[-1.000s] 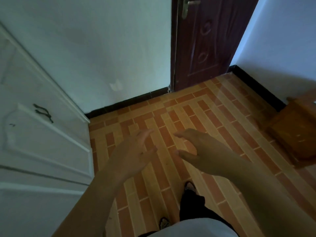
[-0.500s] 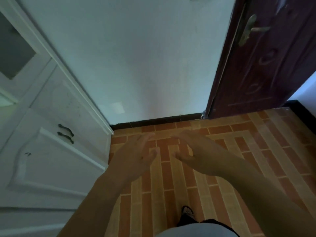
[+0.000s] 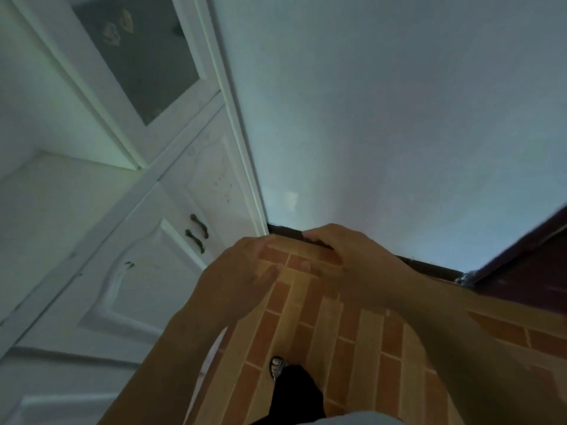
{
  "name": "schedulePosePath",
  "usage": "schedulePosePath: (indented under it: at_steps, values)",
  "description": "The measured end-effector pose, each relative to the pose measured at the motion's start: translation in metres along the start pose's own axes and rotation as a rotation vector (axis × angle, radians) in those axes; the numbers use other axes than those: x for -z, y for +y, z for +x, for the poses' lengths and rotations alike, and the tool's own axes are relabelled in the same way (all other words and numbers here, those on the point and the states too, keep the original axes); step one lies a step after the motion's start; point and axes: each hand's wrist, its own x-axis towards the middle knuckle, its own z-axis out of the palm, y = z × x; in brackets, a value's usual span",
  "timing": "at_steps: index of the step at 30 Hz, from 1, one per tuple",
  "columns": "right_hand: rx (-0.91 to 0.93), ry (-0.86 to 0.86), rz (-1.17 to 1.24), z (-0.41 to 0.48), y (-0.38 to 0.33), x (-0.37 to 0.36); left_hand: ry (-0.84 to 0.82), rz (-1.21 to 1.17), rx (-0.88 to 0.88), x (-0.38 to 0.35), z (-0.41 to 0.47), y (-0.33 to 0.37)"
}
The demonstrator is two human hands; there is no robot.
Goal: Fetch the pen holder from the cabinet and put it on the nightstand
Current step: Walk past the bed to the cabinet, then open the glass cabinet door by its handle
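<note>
Pen holder is nowhere in view; the view has swung from the floor up to the white cabinet (image 3: 129, 210) at nine o'clock, while both hands, left (image 3: 236, 280) and right (image 3: 346, 259), hover slack and empty.

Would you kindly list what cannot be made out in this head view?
- Pen holder: not visible; the frosted pane shows only blurred shapes.
- Cabinet: cut off by the left edge.
- Nightstand: outside the frame.
- Dark door: mostly cut off at right.
- Left hand, right hand: motion-blurred, both empty.
</note>
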Motion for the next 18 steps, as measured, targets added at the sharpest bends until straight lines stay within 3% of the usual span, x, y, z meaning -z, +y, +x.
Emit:
schedulePosePath:
  at_steps: [18]
  values:
    - [0.307, -0.08, -0.094, 0.279, -0.03, 0.059, 0.282, 0.063, 0.257, 0.136, 0.167, -0.085]
